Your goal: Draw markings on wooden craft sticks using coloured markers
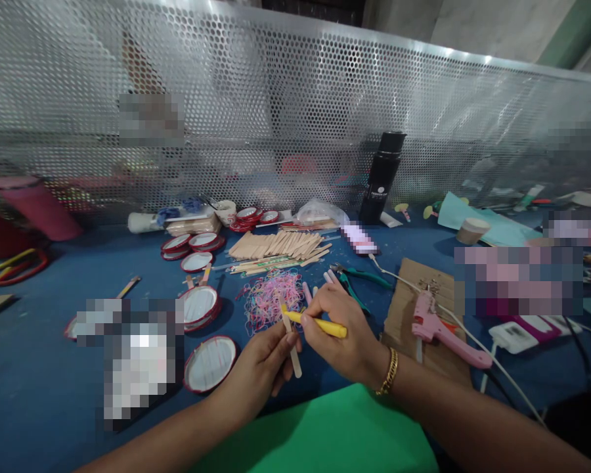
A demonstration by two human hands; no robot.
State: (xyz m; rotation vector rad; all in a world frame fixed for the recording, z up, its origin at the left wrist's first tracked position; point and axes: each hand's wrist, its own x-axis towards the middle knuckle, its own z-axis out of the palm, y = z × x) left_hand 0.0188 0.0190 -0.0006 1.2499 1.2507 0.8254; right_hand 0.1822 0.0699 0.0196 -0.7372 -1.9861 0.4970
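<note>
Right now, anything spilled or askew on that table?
Mainly the colored bands: heaped loose on the blue tabletop, strays around the pile, no tray visible. Looks untidy, possibly deliberate. No obvious damage.

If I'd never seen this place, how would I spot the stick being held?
Find the blue table and, near its middle, the tangle of coloured bands. On its near side, the left hand pinches a pale stick. Unlike the piled sticks beyond the bands, this one is held, with a yellow marker in the right hand by its far end.
</note>
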